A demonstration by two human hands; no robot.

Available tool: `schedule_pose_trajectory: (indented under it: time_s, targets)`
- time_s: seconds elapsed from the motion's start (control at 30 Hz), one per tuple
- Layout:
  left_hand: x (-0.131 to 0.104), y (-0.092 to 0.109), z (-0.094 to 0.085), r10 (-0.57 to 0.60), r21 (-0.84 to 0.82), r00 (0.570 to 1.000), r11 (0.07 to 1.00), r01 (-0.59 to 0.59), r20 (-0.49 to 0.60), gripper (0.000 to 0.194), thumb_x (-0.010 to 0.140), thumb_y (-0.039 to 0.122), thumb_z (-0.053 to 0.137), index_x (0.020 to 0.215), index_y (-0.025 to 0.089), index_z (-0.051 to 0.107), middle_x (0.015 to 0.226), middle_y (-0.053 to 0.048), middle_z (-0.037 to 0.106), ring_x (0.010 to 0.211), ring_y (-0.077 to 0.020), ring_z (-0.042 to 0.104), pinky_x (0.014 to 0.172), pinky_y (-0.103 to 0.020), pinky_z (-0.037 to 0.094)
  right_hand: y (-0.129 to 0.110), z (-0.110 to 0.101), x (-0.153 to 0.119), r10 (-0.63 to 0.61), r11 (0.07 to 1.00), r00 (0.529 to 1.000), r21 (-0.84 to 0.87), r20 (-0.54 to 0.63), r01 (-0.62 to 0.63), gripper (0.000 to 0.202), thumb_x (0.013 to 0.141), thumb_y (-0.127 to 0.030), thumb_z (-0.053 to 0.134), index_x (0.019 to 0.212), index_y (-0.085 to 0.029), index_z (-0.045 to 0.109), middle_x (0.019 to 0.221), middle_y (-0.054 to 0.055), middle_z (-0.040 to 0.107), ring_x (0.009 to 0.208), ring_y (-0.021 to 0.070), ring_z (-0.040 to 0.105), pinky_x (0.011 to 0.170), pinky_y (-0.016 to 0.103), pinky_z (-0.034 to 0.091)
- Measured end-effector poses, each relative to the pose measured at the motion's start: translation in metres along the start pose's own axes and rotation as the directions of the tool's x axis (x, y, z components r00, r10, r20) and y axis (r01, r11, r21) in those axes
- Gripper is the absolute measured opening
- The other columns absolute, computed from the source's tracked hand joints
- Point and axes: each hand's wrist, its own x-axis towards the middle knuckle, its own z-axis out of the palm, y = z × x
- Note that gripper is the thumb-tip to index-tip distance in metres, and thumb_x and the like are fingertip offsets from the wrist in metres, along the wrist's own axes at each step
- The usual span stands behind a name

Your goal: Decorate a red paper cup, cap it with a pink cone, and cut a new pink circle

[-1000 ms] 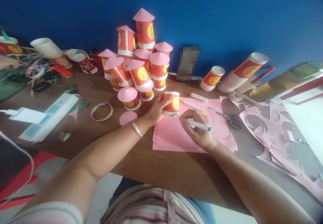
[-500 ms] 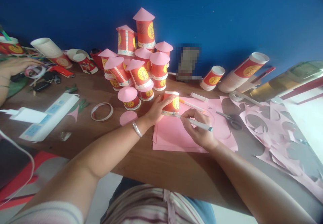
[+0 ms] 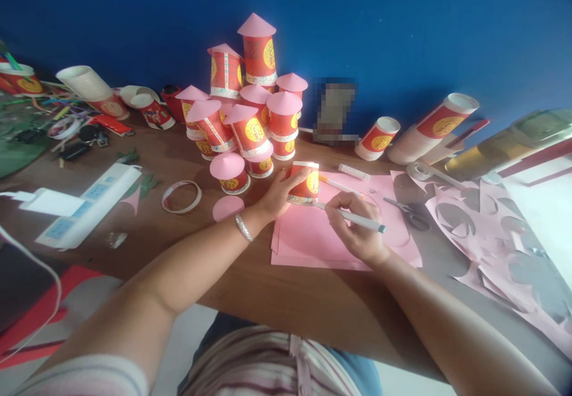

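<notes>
Beside red cup [image 3: 309,190], marker [image 3: 369,223] in right fingers [image 3: 351,202].

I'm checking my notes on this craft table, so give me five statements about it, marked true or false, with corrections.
1. The left hand holds a red paper cup with a round yellow emblem. True.
2. The right hand is empty. False: it holds a slim white marker with a teal end.
3. A silver metal bracelet circles the right wrist. False: it is on the left wrist.
4. Flat pink paper sheets lie below the right hand. True.
5. The long white plastic power strip lies right of the pink sheets. False: it lies left of them.
</notes>
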Motion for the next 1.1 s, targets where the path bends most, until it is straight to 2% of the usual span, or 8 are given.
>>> schedule_pose_trajectory:
  time_s: [0.3,0.57,0.87,1.1]
  targets:
    - [-0.0009,0.0005,0.0003,0.010,0.029,1.000,1.000,-0.010,0.009,0.039,0.083,0.050,0.084,0.102,0.016,0.075,0.089,-0.003,0.069,0.083,-0.0171,0.064,0.076,-0.030,0.052,-0.0012,0.0007,0.0004,-0.005,1.000,1.000,0.002,0.006,0.005,0.012,0.094,-0.017,0.059,0.084,-0.024,0.058,0.070,-0.002,0.070,0.057,0.0129,0.062,0.057,0.026,0.049]
    - [0.0004,-0.0014,-0.0013,0.042,0.109,0.998,0.993,-0.047,0.047,0.033,0.088,0.049,0.079,0.100,0.018,0.074,0.092,-0.004,0.071,0.086,-0.0189,0.066,0.077,-0.030,0.053,-0.0001,0.0054,-0.0013,0.006,0.998,0.999,0.059,0.031,-0.008,0.013,0.095,-0.017,0.059,0.083,-0.024,0.058,0.073,-0.002,0.070,0.061,0.0128,0.064,0.058,0.025,0.051]
    - [-0.0007,-0.0019,-0.0024,0.023,0.171,1.000,0.985,-0.025,0.013,0.039,0.088,0.051,0.078,0.108,0.018,0.075,0.100,-0.006,0.073,0.095,-0.0220,0.069,0.084,-0.033,0.057,0.0020,0.0067,-0.0016,0.010,0.998,0.999,0.067,0.044,-0.013,0.013,0.096,-0.020,0.060,0.084,-0.025,0.058,0.073,-0.001,0.071,0.060,0.0140,0.064,0.057,0.027,0.051]
    - [-0.0009,0.0004,-0.0002,0.016,0.165,0.999,0.986,-0.023,0.040,0.035,0.089,0.051,0.077,0.102,0.018,0.074,0.091,-0.004,0.071,0.087,-0.0196,0.068,0.081,-0.032,0.056,0.0035,0.0071,-0.0019,0.021,0.997,0.999,0.070,0.043,-0.024,0.011,0.096,-0.019,0.061,0.085,-0.024,0.059,0.075,-0.001,0.072,0.061,0.0139,0.064,0.058,0.026,0.051]
